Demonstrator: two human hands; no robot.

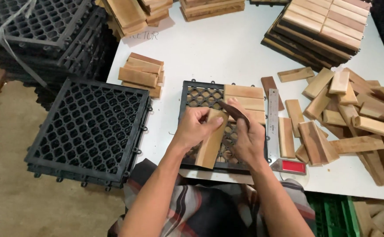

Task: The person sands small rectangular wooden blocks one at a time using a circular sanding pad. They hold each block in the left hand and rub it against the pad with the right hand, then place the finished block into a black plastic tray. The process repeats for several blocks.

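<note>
The left hand (pixel 192 127) is closed around a wood slat (pixel 211 140). The right hand (pixel 249 138) pinches brown sandpaper (pixel 235 112) on the slat's end — both above a black grid (pixel 200 96).

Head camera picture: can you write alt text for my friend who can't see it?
The person's left hand holds a pale wooden slat while the right hand presses a brown sheet against it, over a black plastic grid tile already carrying slats. A metal ruler and loose wood pieces lie to the right on the white table.
</note>
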